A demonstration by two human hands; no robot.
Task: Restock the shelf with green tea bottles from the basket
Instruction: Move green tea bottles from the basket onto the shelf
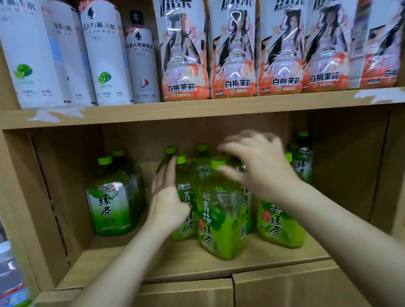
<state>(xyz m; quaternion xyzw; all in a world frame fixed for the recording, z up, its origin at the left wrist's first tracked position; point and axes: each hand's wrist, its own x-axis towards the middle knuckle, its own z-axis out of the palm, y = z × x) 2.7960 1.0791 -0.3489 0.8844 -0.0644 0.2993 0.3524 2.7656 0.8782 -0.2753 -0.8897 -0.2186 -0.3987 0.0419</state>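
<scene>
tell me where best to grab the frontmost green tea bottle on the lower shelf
Grip the front bottle at its narrow shoulder just under the green cap, coming from the front and above. It stands upright nearest the edge, its top clear; neighbouring bottles crowd its lower sides.

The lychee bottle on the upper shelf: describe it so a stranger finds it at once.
Look at the upper shelf, left half, where tall white bottles stand. The lychee bottle is the rightmost, beside the peach-orange bottles. Its fruit picture is pink-red; its neighbours show green limes.

Both hands among green tea bottles on the lower shelf: left hand flat against one, right hand spread above the caps, blurred.
</scene>
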